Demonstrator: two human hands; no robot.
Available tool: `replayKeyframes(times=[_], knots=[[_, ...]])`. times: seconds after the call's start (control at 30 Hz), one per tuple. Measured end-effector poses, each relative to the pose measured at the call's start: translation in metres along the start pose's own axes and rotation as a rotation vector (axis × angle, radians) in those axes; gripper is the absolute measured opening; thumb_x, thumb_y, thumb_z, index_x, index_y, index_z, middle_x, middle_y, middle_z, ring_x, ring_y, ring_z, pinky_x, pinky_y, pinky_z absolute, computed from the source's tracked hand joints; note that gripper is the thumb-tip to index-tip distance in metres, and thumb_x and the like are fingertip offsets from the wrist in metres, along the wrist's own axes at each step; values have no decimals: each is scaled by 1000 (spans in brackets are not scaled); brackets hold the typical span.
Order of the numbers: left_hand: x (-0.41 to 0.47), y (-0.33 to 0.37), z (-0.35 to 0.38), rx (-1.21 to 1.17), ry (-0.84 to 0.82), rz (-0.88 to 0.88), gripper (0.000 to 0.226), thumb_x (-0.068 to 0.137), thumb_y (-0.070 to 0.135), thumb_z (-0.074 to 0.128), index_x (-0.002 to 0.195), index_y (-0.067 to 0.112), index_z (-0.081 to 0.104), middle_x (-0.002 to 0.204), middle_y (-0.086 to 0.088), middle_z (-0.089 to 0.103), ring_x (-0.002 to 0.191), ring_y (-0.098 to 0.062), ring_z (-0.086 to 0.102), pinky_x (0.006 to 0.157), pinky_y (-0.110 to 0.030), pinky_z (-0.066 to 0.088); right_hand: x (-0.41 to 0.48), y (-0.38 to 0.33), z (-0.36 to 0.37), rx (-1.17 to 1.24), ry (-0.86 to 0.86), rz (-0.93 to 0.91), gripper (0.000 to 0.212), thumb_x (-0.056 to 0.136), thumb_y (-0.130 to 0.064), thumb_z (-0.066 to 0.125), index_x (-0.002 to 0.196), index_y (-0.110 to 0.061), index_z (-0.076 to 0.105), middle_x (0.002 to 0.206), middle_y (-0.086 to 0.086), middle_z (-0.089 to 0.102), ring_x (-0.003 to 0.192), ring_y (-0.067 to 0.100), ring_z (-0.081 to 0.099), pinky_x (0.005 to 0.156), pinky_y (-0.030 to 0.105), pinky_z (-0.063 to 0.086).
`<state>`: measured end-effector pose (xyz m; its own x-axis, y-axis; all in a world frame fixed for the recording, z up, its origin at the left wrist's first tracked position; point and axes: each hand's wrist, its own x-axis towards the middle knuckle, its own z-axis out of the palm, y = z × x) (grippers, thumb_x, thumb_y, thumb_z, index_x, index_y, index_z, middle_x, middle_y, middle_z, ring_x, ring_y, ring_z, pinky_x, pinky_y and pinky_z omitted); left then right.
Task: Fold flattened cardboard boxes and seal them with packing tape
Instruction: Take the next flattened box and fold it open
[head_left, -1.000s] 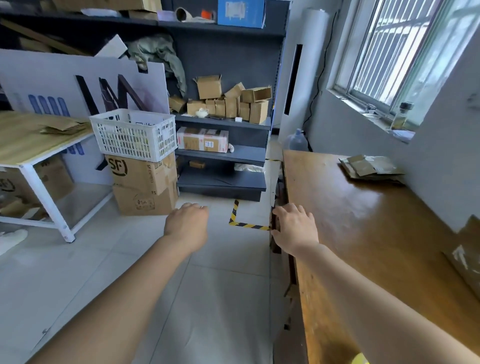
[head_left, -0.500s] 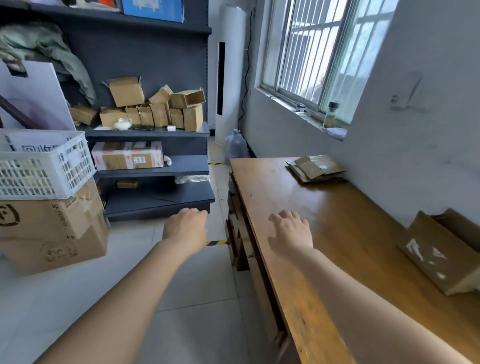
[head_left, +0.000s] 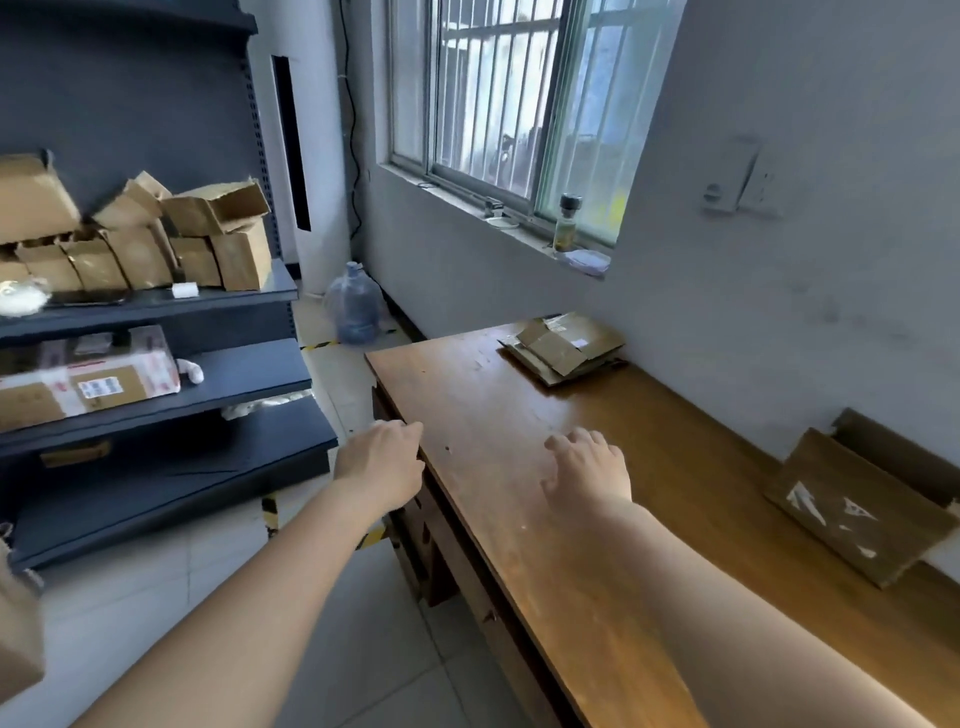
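Cardboard lies in two places on the worktop (head_left: 483, 395): a stack of flattened boxes (head_left: 563, 345) at its far end, close to the wall, and a single flattened box (head_left: 857, 509) on its right side, tilted up against the wall. Your right grip (head_left: 587, 467) hovers over the middle of the worktop, fingers relaxed and a little spread, grasping nothing. The stack lies well beyond it and the leaning box well off to its right. Your left grip (head_left: 382, 467) sits at the worktop's left edge, fingers loosely curled and empty. You cannot tell whether it touches the wood. Off the worktop's left side stands a dark shelf (head_left: 234, 364) carrying small made-up boxes (head_left: 218, 234).
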<state>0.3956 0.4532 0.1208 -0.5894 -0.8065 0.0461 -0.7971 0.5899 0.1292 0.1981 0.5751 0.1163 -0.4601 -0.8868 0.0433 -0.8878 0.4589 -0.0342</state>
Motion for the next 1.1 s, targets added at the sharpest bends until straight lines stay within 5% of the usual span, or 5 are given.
replayKeyframes(times=[0.13, 0.33, 1.1], knots=[[73, -5, 11, 0, -46, 66, 21, 98, 32, 48, 112, 17, 50, 119, -3, 56, 110, -24, 51, 80, -40, 49, 55, 8, 11, -15, -15, 71, 47, 92, -34, 57, 136, -23, 47, 135, 5, 47, 129, 25, 40, 103, 37, 35], [186, 10, 29, 26, -70, 119, 38, 100, 32, 45, 136, 20, 47, 137, -3, 51, 128, -24, 44, 98, -37, 43, 150, 34, 24, 5, 26, 160, 45, 92, -33, 56, 135, -22, 48, 132, 5, 50, 124, 25, 44, 99, 36, 38], [555, 92, 142, -107, -312, 345, 39, 96, 27, 49, 134, 18, 44, 139, 0, 42, 124, -24, 44, 89, -37, 44, 403, 121, 122, 227, -116, 657, 43, 94, -41, 53, 131, -19, 50, 128, 3, 53, 120, 23, 47, 96, 37, 41]])
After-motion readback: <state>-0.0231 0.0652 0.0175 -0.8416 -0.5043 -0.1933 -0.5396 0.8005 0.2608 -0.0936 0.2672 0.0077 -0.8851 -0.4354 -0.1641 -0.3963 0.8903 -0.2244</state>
